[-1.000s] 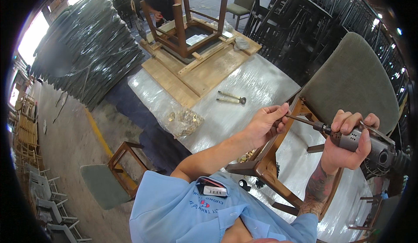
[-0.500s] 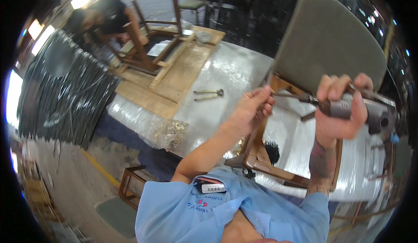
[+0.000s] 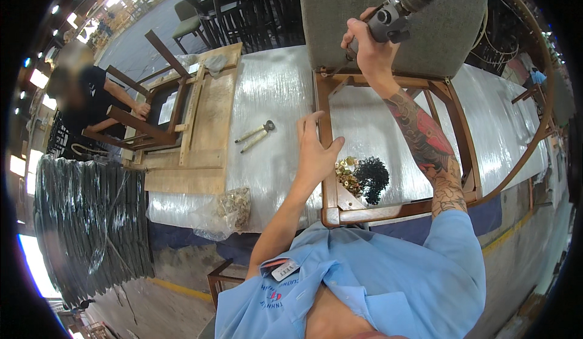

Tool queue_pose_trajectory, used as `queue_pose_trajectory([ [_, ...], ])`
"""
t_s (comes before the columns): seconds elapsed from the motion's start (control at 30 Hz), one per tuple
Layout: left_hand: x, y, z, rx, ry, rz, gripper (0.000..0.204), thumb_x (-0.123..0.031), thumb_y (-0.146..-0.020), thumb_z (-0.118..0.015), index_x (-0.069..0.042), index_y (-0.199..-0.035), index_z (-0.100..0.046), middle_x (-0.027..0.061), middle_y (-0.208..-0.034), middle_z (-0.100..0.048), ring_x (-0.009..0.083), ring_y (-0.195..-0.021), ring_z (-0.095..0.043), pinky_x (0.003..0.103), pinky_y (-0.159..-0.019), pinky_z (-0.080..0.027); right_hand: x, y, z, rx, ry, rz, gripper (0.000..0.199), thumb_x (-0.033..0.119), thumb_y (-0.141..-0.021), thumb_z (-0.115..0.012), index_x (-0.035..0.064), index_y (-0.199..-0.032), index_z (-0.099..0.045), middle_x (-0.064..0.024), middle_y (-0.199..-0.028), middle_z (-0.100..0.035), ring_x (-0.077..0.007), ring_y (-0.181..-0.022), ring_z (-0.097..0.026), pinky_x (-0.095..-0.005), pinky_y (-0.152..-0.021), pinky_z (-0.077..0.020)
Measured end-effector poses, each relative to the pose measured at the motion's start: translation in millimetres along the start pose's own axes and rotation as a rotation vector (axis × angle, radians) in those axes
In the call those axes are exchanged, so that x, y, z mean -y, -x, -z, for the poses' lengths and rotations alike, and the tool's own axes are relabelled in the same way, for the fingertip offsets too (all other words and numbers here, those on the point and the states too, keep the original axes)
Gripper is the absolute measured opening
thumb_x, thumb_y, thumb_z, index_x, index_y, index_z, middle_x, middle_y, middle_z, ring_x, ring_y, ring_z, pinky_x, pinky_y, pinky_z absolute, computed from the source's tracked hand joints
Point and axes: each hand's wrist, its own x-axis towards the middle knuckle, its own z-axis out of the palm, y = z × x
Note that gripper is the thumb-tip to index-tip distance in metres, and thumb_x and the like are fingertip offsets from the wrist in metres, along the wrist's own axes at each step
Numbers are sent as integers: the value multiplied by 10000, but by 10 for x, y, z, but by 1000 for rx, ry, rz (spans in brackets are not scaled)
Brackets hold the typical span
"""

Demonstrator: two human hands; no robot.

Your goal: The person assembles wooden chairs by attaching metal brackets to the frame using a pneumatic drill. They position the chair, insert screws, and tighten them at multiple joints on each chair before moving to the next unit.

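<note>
Right hand (image 3: 371, 43) gripping pneumatic driver (image 3: 405, 8) at far rail of wooden chair frame (image 3: 328, 157) lying on wrapped bench (image 3: 267, 96). Left hand (image 3: 316, 151) open, fingers spread, steadying near rail. Possible fault: bit slipping off fastener, frame shifting under light bracing, scattering loose screws (image 3: 363, 176).

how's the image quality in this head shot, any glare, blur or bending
Head view: strong fisheye bend, so the wooden chair frame and the table curve toward a black rim; glare whitens the table's plastic wrap; windows at the left edge are blown out. The left hand on the frame and the right hand gripping the power tool look sharp; the co-worker at the far left is soft.
</note>
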Motion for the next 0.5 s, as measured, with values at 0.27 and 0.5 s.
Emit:
queue_pose_trajectory([
  [0.27,-16,-1,-4,55,78,109,697,-113,-756,-747,-30,-1357,-403,170,-1301,-419,322,-1224,-453,457,-971,-431,-208,-30,27,45,39,-3,172,50,-854,-619,25,-977,-501,-75,-621,-598,-174,-538,-614,-312,-532,-495],
  [0.5,-24,8,-24,12,155,126,651,-51,-747,-729,22,-1312,-415,203,-1248,-426,355,-1203,-456,405,-1056,-361,-226,-59,47,11,24,17,139,34,-823,-652,38,-871,-521,-46,-600,-582,-150,-497,-607,-272,-467,-477],
])
